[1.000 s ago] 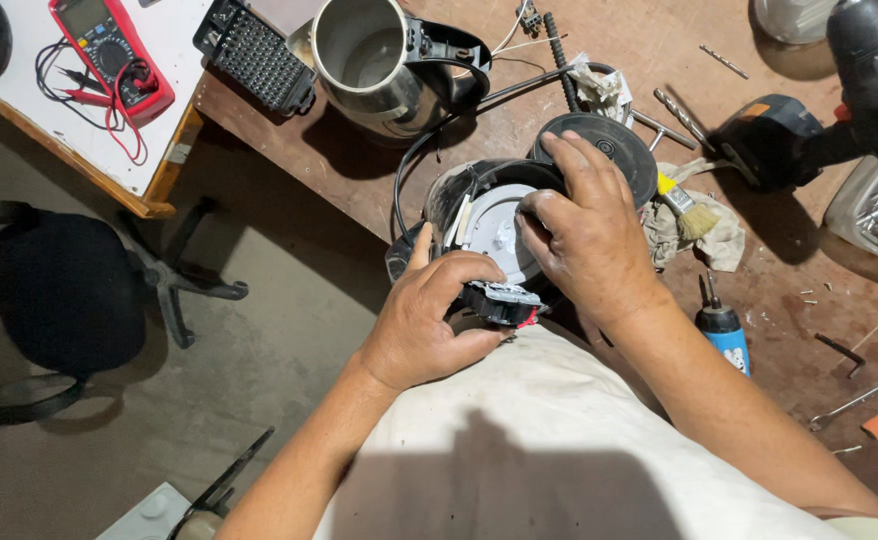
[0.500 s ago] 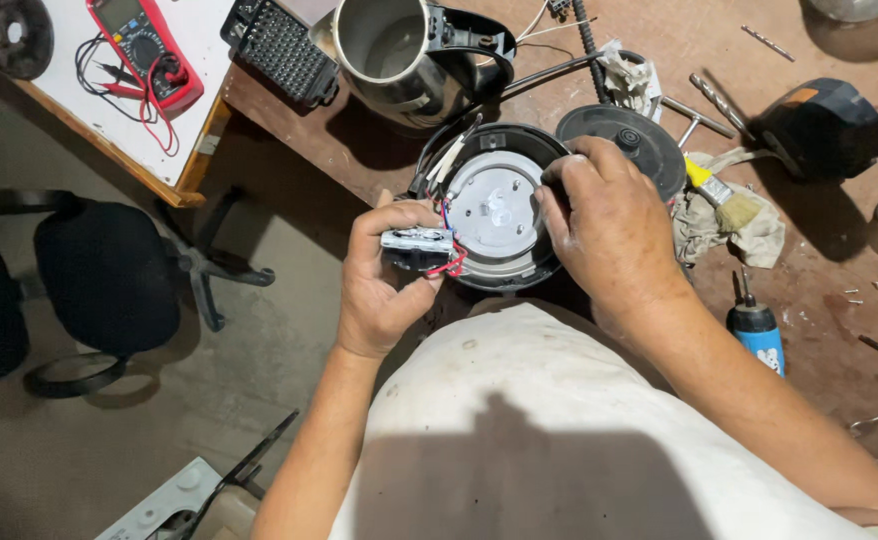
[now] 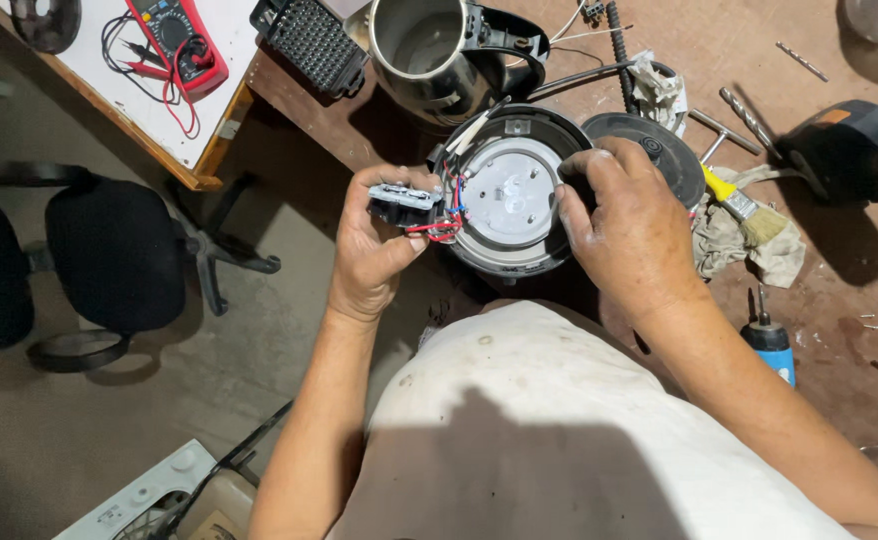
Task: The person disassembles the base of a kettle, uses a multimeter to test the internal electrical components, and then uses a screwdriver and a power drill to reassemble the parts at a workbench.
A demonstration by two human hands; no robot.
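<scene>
My left hand [image 3: 379, 245] holds a small black switch block [image 3: 402, 204] with red and blue wires [image 3: 443, 226] running into an upturned round kettle body [image 3: 511, 196], whose pale metal underside faces up. My right hand [image 3: 627, 222] grips the right rim of that kettle body, fingers curled over its edge. The kettle body sits at the near edge of the brown workbench [image 3: 819, 300], just above my lap.
A steel kettle jug with black handle [image 3: 439, 50] stands behind. A round black lid [image 3: 659, 145], a paintbrush [image 3: 739, 205], a rag [image 3: 749, 250], a black power drill [image 3: 849, 150], drill bits and a blue tool [image 3: 771, 340] lie right. A red multimeter [image 3: 179, 40] lies left; office chairs [image 3: 119, 260] stand below.
The view has shifted and my left hand has drawn the switch block out to the left of the kettle body, stretching its wires. My right hand has stayed on the rim.
</scene>
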